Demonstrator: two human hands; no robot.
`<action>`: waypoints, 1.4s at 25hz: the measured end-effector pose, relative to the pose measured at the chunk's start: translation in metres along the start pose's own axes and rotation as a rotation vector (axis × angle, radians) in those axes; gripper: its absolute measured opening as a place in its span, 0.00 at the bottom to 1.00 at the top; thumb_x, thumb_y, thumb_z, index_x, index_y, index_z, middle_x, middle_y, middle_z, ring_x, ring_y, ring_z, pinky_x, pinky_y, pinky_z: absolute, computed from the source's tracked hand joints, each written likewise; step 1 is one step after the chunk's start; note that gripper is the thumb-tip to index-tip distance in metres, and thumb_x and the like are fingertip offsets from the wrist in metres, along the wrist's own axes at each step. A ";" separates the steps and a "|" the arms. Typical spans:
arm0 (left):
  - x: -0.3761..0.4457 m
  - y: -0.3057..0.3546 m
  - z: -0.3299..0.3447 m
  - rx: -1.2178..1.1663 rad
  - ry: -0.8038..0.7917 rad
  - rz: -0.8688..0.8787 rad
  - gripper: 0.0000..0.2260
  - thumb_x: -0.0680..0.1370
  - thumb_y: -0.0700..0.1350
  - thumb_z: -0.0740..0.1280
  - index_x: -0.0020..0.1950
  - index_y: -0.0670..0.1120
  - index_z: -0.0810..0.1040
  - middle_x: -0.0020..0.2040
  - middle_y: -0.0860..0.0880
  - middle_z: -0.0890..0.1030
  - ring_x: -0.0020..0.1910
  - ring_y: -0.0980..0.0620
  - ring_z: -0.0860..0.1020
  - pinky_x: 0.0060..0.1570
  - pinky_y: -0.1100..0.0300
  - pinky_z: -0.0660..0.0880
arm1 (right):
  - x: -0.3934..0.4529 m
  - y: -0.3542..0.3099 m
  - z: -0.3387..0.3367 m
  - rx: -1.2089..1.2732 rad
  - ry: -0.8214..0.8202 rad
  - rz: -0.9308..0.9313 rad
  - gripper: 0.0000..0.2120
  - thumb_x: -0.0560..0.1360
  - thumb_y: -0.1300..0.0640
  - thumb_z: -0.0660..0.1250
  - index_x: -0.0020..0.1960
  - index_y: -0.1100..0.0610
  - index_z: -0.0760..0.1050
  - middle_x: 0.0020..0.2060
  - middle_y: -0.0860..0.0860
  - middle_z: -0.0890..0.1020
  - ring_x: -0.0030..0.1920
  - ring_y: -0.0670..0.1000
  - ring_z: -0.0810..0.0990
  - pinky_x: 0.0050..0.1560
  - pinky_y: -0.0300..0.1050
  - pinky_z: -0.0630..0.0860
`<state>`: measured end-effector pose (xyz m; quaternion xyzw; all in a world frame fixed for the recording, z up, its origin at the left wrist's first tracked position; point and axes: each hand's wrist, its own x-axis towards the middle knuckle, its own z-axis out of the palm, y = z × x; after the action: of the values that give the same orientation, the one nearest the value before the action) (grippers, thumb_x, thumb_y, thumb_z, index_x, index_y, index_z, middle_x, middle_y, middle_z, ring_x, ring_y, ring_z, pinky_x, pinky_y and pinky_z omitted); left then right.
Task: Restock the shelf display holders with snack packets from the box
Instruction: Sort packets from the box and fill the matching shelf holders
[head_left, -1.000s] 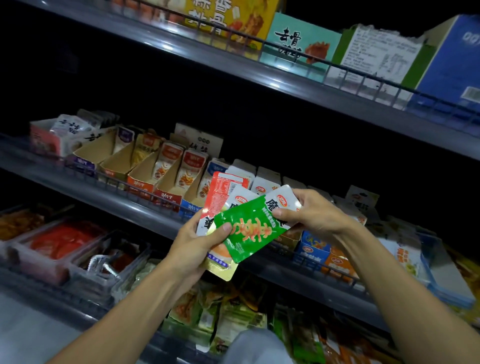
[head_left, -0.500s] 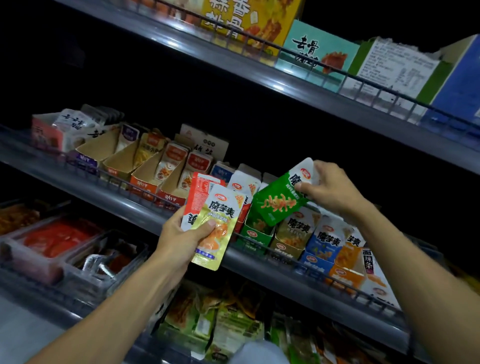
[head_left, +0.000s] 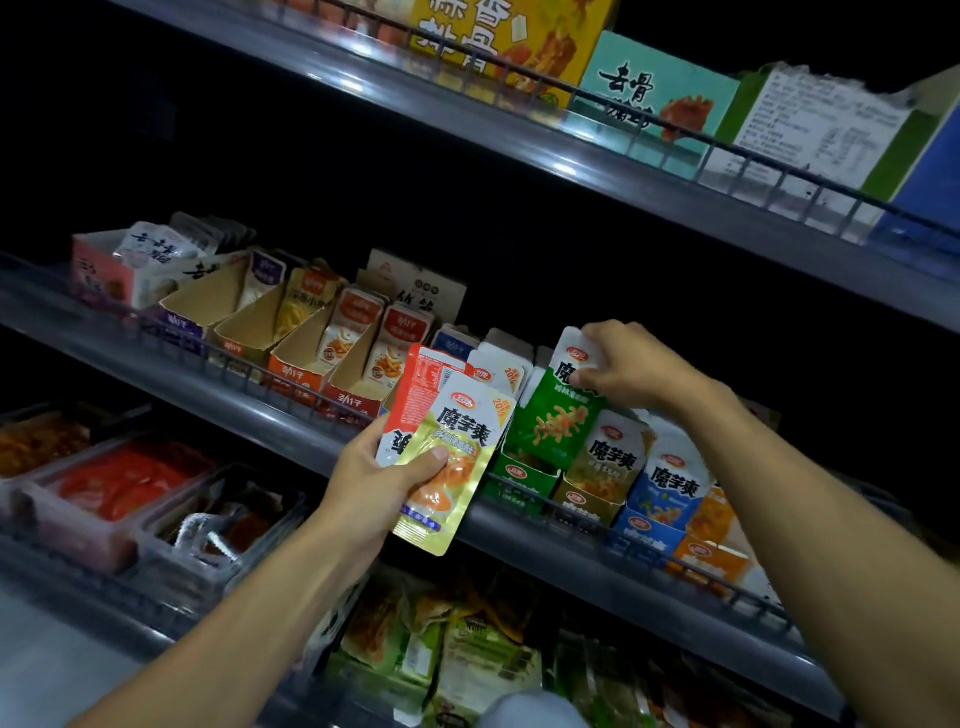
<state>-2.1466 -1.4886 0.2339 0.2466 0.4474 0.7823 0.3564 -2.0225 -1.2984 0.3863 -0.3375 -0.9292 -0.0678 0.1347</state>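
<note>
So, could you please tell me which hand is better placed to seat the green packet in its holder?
The right hand: it already grips the green packet by its top, with the packet's lower end at the green holder. The left hand is busy holding the yellow packet and red packet.

Dim room, black behind the racking. Grey metal shelves (head_left: 597, 566) with low wire rails slant from near left to far right, and light glints off the upper shelf edge (head_left: 363, 52).

"魔芋爽" on yellow packet (head_left: 457, 457); "20%" at its corner; "去骨" on teal box (head_left: 655, 101).
</note>
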 end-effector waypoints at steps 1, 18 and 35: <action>0.000 0.000 0.000 0.008 0.003 -0.002 0.13 0.74 0.36 0.71 0.56 0.49 0.79 0.47 0.47 0.86 0.43 0.45 0.86 0.39 0.53 0.81 | 0.002 0.000 0.007 -0.053 0.019 -0.008 0.16 0.77 0.54 0.69 0.62 0.58 0.73 0.54 0.56 0.80 0.50 0.56 0.80 0.52 0.55 0.79; -0.002 -0.006 -0.006 0.040 -0.043 0.012 0.17 0.71 0.33 0.73 0.56 0.48 0.80 0.47 0.45 0.86 0.46 0.44 0.85 0.48 0.49 0.80 | 0.011 0.002 0.055 -0.421 0.115 -0.034 0.20 0.73 0.46 0.72 0.60 0.52 0.72 0.53 0.52 0.78 0.54 0.55 0.76 0.54 0.53 0.68; -0.008 -0.022 0.017 0.099 -0.135 0.009 0.21 0.69 0.31 0.75 0.58 0.47 0.79 0.51 0.44 0.85 0.52 0.44 0.83 0.55 0.48 0.79 | -0.063 0.004 0.015 0.810 -0.089 0.056 0.04 0.75 0.58 0.71 0.47 0.57 0.76 0.42 0.55 0.83 0.36 0.47 0.79 0.34 0.37 0.77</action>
<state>-2.1218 -1.4786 0.2220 0.3181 0.4594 0.7424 0.3696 -1.9768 -1.3302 0.3532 -0.2848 -0.8761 0.3221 0.2182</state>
